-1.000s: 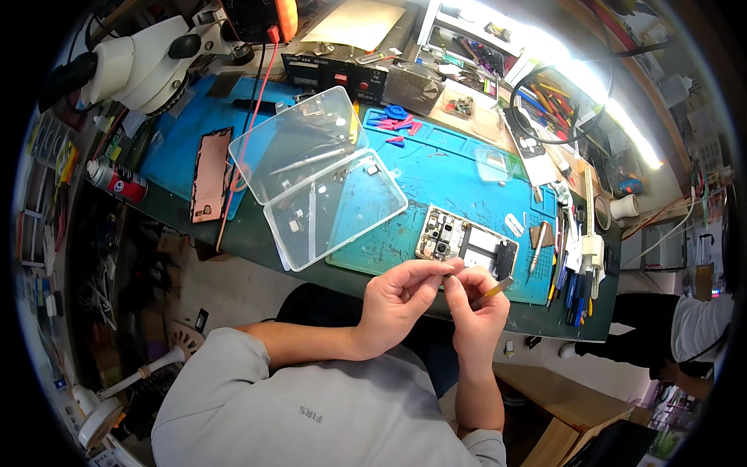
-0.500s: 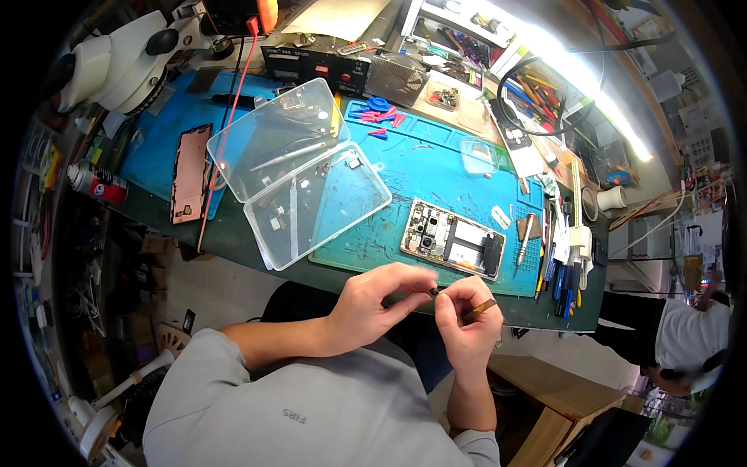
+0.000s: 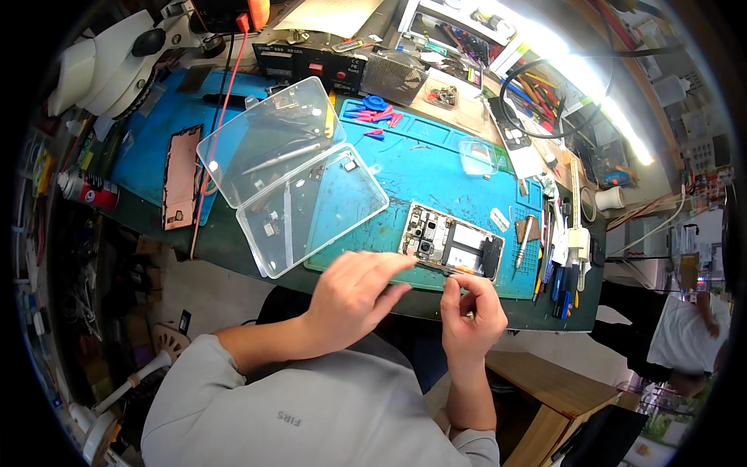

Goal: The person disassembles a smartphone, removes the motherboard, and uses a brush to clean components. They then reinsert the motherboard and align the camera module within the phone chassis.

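Observation:
My left hand (image 3: 352,294) is just short of the phone's lower left corner, its fingers stretched and its thumb apart, holding nothing I can see. At the phone's near edge my right hand (image 3: 475,315) pinches a small flex cable (image 3: 464,271), an orange-brown strip with a dark bit by the fingertips. Its exact shape is too small to tell. Beyond the hands lies an opened phone (image 3: 453,240) with its inner parts showing, camera modules at the left and a black block at the right.
Left of the phone is an open clear plastic case (image 3: 299,179) with small parts. A pink-copper phone panel (image 3: 183,177) lies farther left. Pens and tools (image 3: 564,268) crowd the right side of the blue mat (image 3: 420,175). Another person (image 3: 689,335) is at the far right.
My hands have parted. The left has opened and moved left and up; the right has turned, so the flex cable now points up toward the phone.

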